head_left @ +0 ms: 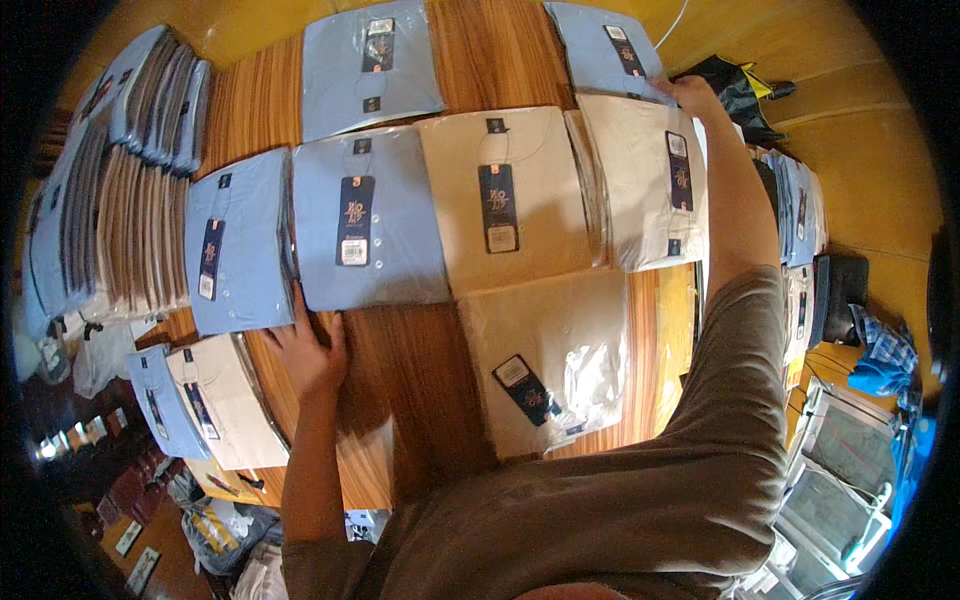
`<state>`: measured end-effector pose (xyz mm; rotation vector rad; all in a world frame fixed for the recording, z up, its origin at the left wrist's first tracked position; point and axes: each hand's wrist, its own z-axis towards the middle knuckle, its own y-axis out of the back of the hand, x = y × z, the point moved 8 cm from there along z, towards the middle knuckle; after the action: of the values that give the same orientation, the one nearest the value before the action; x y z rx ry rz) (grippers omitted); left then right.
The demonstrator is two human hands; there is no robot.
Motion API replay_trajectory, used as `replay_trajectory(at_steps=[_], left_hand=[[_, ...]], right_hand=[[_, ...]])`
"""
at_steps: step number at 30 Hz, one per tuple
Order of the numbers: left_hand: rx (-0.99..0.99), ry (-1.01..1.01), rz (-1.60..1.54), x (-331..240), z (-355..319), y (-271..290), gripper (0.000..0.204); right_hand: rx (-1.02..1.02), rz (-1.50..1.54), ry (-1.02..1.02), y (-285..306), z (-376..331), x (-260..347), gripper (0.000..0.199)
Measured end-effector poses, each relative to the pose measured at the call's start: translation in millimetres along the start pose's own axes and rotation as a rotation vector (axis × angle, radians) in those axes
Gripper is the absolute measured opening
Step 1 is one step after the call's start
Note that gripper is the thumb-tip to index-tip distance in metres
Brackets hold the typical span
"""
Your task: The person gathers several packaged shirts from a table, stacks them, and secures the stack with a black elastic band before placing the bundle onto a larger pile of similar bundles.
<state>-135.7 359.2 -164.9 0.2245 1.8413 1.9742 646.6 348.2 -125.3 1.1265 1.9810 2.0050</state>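
Observation:
Folded shirts in clear bags, with dark hang tags, lie in rows on a wood-grain table (510,60). My left hand (312,352) is open, fingers spread, its fingertips at the near edges of two packs: a blue packed shirt (240,240) and another blue packed shirt (400,220) beside it. Stretched to the far right, my right hand (692,94) pinches the near right corner of a blue packed shirt (600,50); its fingertips are partly hidden. Just nearer than that hand lies a white packed shirt (640,190). A cream packed shirt (540,230) sits in the middle.
A tall pile of packed shirts (140,220) stands at the left. Another blue packed shirt (370,60) lies at the far side, and a white packed shirt (540,330) near my body. A black bag (730,95) rests beyond the right edge. White-framed panels (840,470) stand at lower right.

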Motion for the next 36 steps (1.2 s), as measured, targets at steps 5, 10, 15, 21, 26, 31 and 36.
replay_trajectory(at_steps=[5,10,15,21,26,31,36], left_hand=[[0.0,0.034,-0.039,-3.6,0.0,3.1,0.075],[-0.004,0.026,-0.101,-7.1,2.8,7.5,0.072],[-0.021,0.005,-0.094,-8.5,6.5,8.6,0.071],[0.009,0.05,-0.081,-6.8,1.2,11.9,0.072],[0.021,0.058,-0.049,-8.9,2.7,12.7,0.076],[0.019,0.081,-0.039,-9.8,1.1,13.2,0.076],[0.017,0.091,0.006,-7.4,2.1,16.0,0.08]], right_hand=[[0.188,0.112,-0.306,-18.9,7.7,-7.2,0.065],[0.122,0.172,-0.07,-22.5,36.0,-11.4,0.061],[0.117,0.195,-0.094,-24.7,60.1,-51.3,0.064],[0.163,0.272,-0.231,-23.0,46.1,-12.4,0.05],[0.216,0.522,-0.257,-5.2,36.9,39.9,0.055],[0.063,0.094,-0.054,37.3,43.1,113.3,0.051],[-0.318,-0.723,0.2,82.8,-5.5,229.6,0.05]])
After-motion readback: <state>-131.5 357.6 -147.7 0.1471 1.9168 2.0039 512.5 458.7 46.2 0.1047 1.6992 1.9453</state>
